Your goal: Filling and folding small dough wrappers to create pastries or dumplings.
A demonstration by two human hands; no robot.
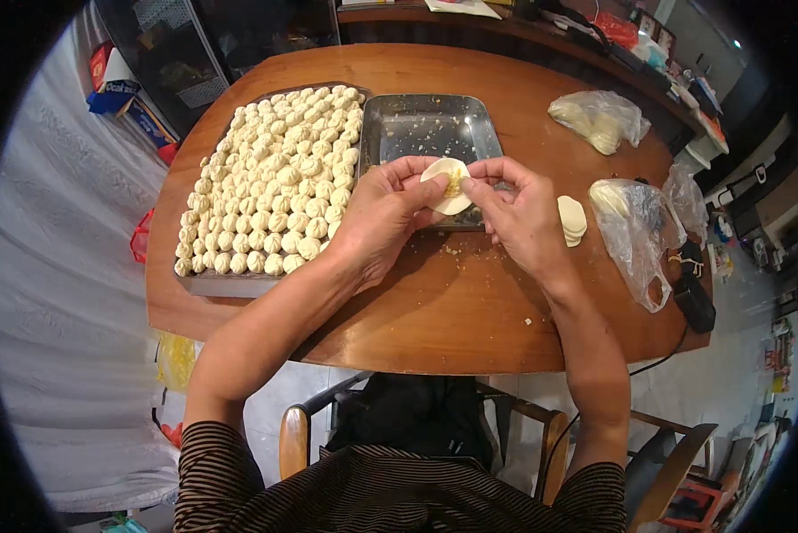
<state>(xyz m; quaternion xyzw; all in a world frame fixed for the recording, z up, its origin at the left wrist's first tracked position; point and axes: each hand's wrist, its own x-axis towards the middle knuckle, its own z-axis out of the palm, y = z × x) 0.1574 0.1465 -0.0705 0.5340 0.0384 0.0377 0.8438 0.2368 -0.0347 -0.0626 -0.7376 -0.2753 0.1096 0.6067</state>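
Between both hands I hold a round, pale dumpling wrapper [446, 202] with a little yellowish filling [453, 185] at its middle. My left hand [390, 202] grips its left edge, the thumb lying on the dough by the filling. On the other side my right hand [516, 206] pinches the right edge between thumb and fingers. Beneath and beyond the hands lies a dark metal tray [390, 105] with scattered crumbs of filling. To the left, a large tray is packed with rows of pleated dumplings [279, 182]. A small stack of flat wrappers [572, 220] rests right of my right hand.
On the right of the wooden table [399, 329] lie a clear bag of pale dough pieces [599, 120], another plastic bag [634, 231] and a black device with a cable [693, 302]. A chair arm [294, 440] stands below the near edge. A cabinet [266, 40] is behind.
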